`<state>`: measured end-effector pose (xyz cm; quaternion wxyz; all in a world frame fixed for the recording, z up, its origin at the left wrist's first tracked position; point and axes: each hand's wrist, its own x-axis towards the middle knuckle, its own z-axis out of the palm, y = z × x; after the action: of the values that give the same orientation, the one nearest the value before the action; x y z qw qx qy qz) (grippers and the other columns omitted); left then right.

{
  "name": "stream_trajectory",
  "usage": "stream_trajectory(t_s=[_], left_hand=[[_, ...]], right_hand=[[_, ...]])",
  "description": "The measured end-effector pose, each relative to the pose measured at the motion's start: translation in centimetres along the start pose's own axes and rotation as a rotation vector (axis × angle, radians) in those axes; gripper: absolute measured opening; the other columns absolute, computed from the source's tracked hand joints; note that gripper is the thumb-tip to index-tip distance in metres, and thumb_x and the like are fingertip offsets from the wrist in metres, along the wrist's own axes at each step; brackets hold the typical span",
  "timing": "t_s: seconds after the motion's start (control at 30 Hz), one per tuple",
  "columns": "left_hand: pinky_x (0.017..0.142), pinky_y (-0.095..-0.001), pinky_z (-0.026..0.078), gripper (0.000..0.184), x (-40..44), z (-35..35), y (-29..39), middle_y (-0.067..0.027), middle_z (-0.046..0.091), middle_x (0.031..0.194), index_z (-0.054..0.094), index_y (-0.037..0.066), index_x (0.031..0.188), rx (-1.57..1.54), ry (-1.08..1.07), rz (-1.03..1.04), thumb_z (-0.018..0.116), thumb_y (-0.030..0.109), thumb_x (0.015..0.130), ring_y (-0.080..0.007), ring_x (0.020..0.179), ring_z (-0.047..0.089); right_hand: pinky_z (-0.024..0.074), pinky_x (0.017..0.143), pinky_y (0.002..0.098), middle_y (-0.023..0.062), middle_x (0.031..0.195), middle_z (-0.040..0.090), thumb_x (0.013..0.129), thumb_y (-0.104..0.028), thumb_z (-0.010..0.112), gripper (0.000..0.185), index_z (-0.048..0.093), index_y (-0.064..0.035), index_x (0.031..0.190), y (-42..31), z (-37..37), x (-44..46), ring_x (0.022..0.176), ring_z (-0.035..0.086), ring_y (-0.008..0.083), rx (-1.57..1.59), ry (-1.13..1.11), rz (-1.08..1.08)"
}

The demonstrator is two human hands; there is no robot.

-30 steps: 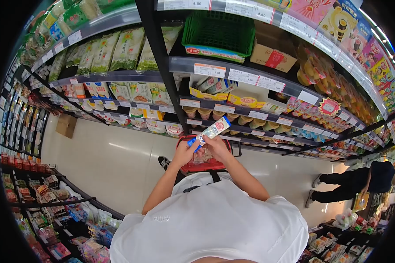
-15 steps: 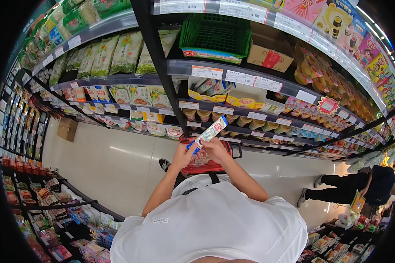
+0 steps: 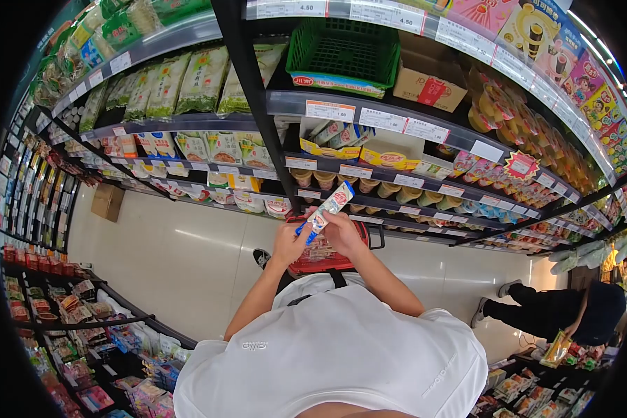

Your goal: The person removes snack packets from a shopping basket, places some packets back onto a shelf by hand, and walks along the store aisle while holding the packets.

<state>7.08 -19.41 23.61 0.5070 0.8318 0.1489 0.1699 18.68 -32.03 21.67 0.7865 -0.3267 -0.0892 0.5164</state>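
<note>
A slim white-and-blue snack packet (image 3: 336,202) is held between both hands, tilted with its upper end to the right. My left hand (image 3: 290,242) pinches its lower blue end. Around the packet's middle, my right hand (image 3: 344,234) has its fingers closed on the right side. Below the hands is a red shopping basket (image 3: 325,263) with packaged goods inside, partly covered by my hands and arms. Similar packets (image 3: 336,134) lie in a yellow display box (image 3: 331,151) on the shelf ahead.
A green plastic basket (image 3: 343,59) and a cardboard box (image 3: 430,80) sit on an upper shelf. Another box (image 3: 106,203) stands on the floor at left. At right, a person (image 3: 564,310) holds a yellow package (image 3: 556,350). Shelves of goods line both sides.
The packet has shifted slightly left and turned a little more upright in my hands. The person at right has moved the yellow package lower.
</note>
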Motion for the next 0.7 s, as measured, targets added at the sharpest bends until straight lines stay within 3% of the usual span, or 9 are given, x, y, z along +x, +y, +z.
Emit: stream_trajectory(t_s=[0.23,0.47,0.57,0.63,0.7], left_hand=[[0.048,-0.0338,0.039,0.037,0.0,-0.5,0.2,-0.0129,0.053,0.053,0.063,-0.003,0.072,-0.008,0.032,-0.051,0.057,0.029,0.089,-0.0174,0.046,0.049],[0.047,-0.0328,0.039,0.037,-0.3,-0.2,-0.3,-0.0126,0.054,0.052,0.064,-0.003,0.073,0.022,0.033,-0.018,0.059,0.029,0.089,-0.0148,0.046,0.048],[0.047,-0.0315,0.04,0.035,-0.4,0.2,-0.7,-0.0105,0.055,0.052,0.065,-0.002,0.072,-0.056,0.069,-0.026,0.063,0.029,0.086,-0.0122,0.046,0.049],[0.046,-0.0274,0.035,0.03,-0.4,0.1,-0.4,-0.0008,0.053,0.052,0.064,-0.003,0.071,-0.095,0.002,-0.071,0.066,0.024,0.086,-0.0053,0.051,0.043],[0.046,-0.0267,0.035,0.029,-0.4,-0.3,0.8,-0.0001,0.054,0.053,0.064,-0.003,0.072,-0.128,-0.006,-0.128,0.066,0.023,0.085,-0.0049,0.051,0.044]], right_hand=[[0.0432,0.092,0.039,0.0127,0.109,0.062,0.093,-0.028,0.052,0.043,0.051,0.0028,0.122,0.3,-0.4,0.4,0.101,0.059,0.0228,0.013,-0.036,-0.053],[0.0462,0.085,0.0372,0.0126,0.105,0.063,0.094,-0.031,0.052,0.041,0.053,0.0009,0.119,-0.2,-0.4,0.4,0.096,0.061,0.0222,-0.002,0.124,-0.06],[0.0477,0.085,0.0371,0.0139,0.107,0.062,0.093,-0.03,0.054,0.041,0.053,0.0025,0.119,0.0,-0.6,0.5,0.097,0.061,0.0223,0.042,0.12,-0.087],[0.0477,0.085,0.0375,0.0137,0.107,0.062,0.093,-0.03,0.054,0.041,0.053,0.0023,0.118,0.1,-0.6,0.5,0.098,0.06,0.0225,0.065,0.12,-0.103],[0.0473,0.086,0.038,0.0136,0.109,0.062,0.093,-0.029,0.054,0.039,0.054,0.0018,0.117,0.0,-0.6,0.4,0.099,0.06,0.0227,0.015,0.072,-0.094]])
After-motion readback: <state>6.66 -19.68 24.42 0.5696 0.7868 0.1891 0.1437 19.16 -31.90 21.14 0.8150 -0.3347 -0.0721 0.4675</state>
